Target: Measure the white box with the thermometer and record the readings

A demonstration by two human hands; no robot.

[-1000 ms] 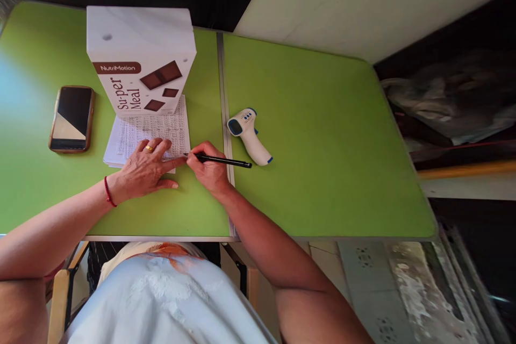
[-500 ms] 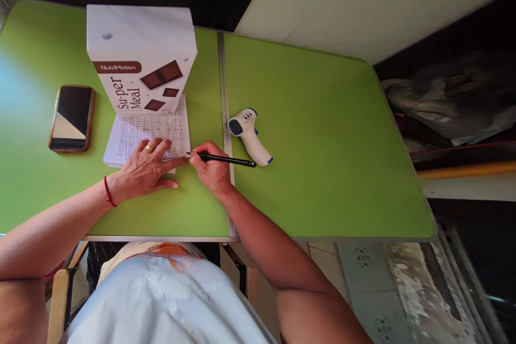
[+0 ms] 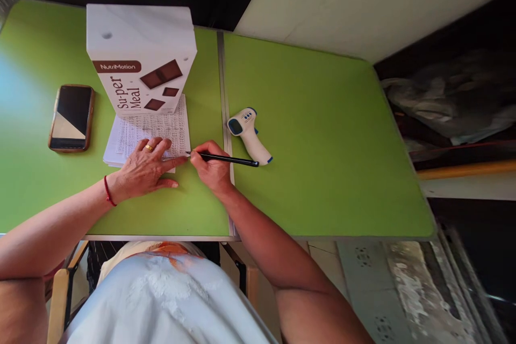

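My right hand (image 3: 213,170) grips a black pen (image 3: 234,159), its tip touching or just over the right edge of the paper near the lower corner. My left hand (image 3: 145,167), with a gold ring and a red wrist cord, lies fingers spread on the lower part of the paper sheets (image 3: 175,129). Dense rows of handwriting cover the top sheet. A white box (image 3: 141,32) printed "NutriMotion Super Meal" stands at the far end of the sheets and hides their upper part.
A phone (image 3: 72,117) in a brown case lies left of the papers. Right of my right hand lies a white and blue infrared thermometer (image 3: 253,140), beside the metal seam (image 3: 221,64) of the green table (image 3: 330,145). A wall (image 3: 342,0) rises behind.
The pen's rear end has swung slightly to the right over the thermometer's handle. My left hand and the sheets look unmoved.
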